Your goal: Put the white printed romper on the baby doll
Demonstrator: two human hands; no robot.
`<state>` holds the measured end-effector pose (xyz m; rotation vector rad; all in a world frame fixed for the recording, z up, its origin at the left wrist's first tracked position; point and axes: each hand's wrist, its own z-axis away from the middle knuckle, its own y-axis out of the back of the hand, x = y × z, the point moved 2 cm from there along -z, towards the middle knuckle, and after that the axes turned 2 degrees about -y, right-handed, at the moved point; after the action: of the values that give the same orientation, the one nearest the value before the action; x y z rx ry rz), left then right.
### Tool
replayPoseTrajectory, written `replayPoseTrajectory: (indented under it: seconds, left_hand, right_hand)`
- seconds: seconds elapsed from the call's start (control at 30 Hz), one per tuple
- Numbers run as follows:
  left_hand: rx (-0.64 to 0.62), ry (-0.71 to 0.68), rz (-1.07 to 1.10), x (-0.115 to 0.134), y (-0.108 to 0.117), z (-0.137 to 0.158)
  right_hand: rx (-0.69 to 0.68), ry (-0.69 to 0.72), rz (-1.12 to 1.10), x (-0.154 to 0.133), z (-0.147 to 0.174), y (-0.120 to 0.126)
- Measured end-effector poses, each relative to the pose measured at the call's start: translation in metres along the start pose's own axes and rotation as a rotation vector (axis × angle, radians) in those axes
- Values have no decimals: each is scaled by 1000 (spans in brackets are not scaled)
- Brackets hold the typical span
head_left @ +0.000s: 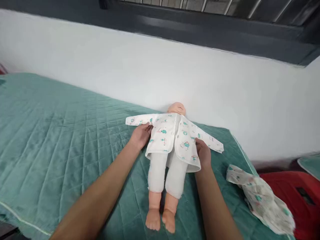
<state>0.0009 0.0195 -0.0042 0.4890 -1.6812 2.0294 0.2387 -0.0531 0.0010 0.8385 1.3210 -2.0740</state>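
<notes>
Two bare feet [153, 219] lie nearest me, toes pointing my way, below the fuzzy white legs [157, 173] of the doll [177, 108]. It is on its back on the green quilted bed cover [75, 140], between my forearms. Off to my right a crumpled printed cloth [265, 200] lies at the cover's edge, beside something red [287, 186]; if my forearm swung wide, I think it could knock that cloth over the side.

Further up, my left hand [141, 135] has its fingers partly bent, tips against the side of the white printed jacket [162, 133] just below the sleeve. My right hand [203, 155] is curled at the opposite side, under the other sleeve. I can't tell whether either one pinches the fabric or only touches it.

The jacket's front panels come close at the neck and part toward the hem, so an uneven pull from my hands would likely skew them or twist the soft body. Both sleeves stretch outward with no doll hand showing at the cuffs; tugging there could bunch the cloth.

Beyond, the head sits close to the white wall [125, 66]; pushing the doll upward might press it there.
</notes>
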Motion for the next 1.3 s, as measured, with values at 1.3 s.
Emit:
replayPoseTrajectory:
  seconds: [1.3]
  left_hand:
    - [12, -711, -916, 37, -6, 36]
  right_hand:
    - [42, 592, 558, -9, 43, -19]
